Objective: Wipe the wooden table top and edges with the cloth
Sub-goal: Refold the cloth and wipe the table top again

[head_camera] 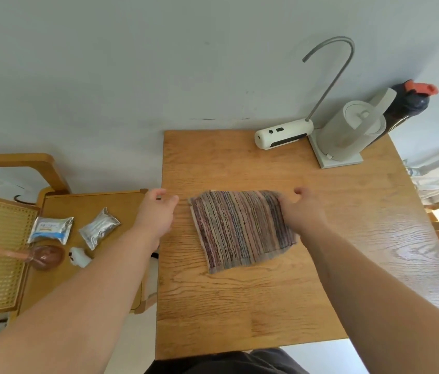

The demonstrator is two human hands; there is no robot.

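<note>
One striped cloth (241, 229) flat on wooden table (321, 252), right hand (303, 211) touching edge

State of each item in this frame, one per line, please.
cloth: flat on table, right edge held
right hand: on cloth's right edge
left hand: open, off the cloth
table: mostly bare
kettle: upright, lid shut
foil packets: sealed, on side table
</note>
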